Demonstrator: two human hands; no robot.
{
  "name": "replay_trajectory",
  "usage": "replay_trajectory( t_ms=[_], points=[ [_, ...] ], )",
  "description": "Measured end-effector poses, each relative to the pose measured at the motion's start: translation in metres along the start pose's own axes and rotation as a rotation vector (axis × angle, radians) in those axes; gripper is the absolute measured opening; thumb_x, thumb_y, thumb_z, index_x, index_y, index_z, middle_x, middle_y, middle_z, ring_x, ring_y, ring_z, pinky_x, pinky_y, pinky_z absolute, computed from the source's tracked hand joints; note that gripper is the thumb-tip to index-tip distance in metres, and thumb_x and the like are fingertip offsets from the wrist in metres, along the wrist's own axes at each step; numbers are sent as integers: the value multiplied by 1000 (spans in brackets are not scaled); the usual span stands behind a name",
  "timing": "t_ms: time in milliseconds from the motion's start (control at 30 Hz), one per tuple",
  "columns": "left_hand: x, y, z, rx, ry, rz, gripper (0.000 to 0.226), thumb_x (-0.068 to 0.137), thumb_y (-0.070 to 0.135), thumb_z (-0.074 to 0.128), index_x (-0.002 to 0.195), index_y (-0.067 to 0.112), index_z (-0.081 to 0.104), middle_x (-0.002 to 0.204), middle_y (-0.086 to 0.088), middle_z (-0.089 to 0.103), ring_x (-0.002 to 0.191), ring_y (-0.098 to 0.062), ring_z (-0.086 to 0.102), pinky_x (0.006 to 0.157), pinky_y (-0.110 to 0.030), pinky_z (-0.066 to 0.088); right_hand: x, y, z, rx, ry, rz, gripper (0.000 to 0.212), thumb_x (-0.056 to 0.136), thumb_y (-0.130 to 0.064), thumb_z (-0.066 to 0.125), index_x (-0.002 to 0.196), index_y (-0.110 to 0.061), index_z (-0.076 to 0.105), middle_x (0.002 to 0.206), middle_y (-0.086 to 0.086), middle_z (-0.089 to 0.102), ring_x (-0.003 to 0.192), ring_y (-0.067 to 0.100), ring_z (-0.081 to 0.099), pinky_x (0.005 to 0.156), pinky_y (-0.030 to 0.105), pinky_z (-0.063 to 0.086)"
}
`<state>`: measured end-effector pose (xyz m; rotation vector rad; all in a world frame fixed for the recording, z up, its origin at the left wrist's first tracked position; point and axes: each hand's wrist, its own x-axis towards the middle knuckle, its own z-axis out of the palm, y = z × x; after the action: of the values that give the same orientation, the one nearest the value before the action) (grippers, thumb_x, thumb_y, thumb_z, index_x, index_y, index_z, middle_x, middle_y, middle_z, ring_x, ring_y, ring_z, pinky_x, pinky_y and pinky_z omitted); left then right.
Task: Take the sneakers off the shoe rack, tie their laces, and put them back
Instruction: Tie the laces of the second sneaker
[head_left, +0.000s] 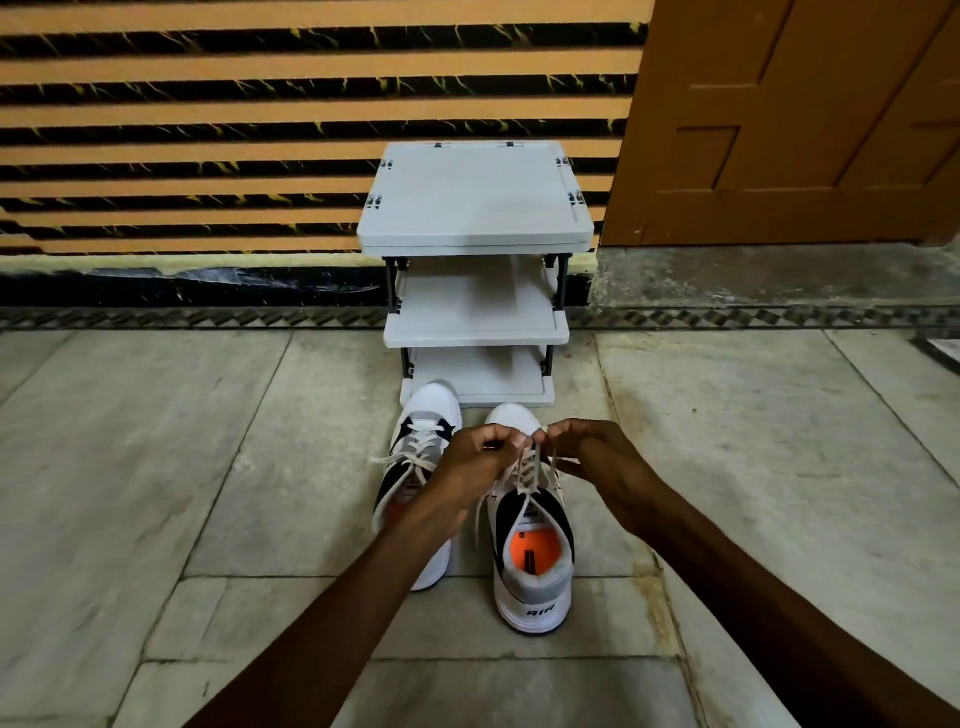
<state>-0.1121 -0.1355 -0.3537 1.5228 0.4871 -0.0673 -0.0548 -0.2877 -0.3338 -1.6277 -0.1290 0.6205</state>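
Two white, black and grey sneakers with orange insoles stand side by side on the floor, toes toward the rack. Over the right sneaker (535, 561), my left hand (478, 462) and my right hand (597, 467) each pinch one end of its white lace (527, 480), pulled up above the tongue. My left forearm covers part of the left sneaker (423, 431), whose laces trail loose to the left. The grey three-shelf shoe rack (475, 208) stands just beyond the toes with nothing on its shelves.
A striped orange and black wall (208, 130) runs behind the rack. A brown wooden door (805, 119) is at the right. Pale stone floor tiles (156, 467) spread out on both sides of the sneakers.
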Motion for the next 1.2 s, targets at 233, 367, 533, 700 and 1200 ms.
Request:
replay_trajectory(
  t_ms=[233, 367, 533, 700, 1200],
  points=[
    [-1, -9, 7, -169, 142, 23, 22, 83, 8, 71, 104, 3, 69, 101, -14, 73, 86, -18, 68, 73, -21, 56, 13, 20, 9, 158, 155, -2, 18, 91, -10, 61, 100, 1, 73, 99, 22, 74, 96, 36, 71, 82, 36, 60],
    [1, -8, 13, -287, 173, 3, 18, 82, 17, 73, 98, 10, 73, 100, -14, 75, 92, -24, 71, 81, -33, 57, 20, 25, 19, 133, 250, 1, 18, 90, -26, 64, 86, -13, 76, 86, 11, 76, 85, 28, 73, 84, 43, 59],
    [4, -6, 16, -272, 199, 23, 10, 83, 14, 72, 92, 17, 72, 99, -13, 75, 89, -21, 70, 75, -27, 54, 20, 24, 25, 140, 271, -1, 24, 87, -35, 67, 85, -13, 77, 74, 5, 73, 73, 21, 69, 77, 40, 59],
    [5, -11, 18, -247, 213, 48, 21, 81, 6, 73, 100, 14, 71, 97, -13, 75, 86, -24, 73, 73, -30, 59, 15, 26, 17, 141, 244, 6, 13, 91, -12, 63, 92, -10, 76, 83, 10, 74, 76, 24, 69, 72, 38, 60],
    [2, -13, 12, 227, 145, 243, 49, 81, -1, 71, 126, 16, 62, 86, 0, 68, 86, -13, 67, 77, -15, 54, 10, 16, 16, 13, 182, 101, 24, 92, 2, 51, 99, -7, 72, 72, 9, 67, 46, 7, 58, 45, 16, 45]
  ],
)
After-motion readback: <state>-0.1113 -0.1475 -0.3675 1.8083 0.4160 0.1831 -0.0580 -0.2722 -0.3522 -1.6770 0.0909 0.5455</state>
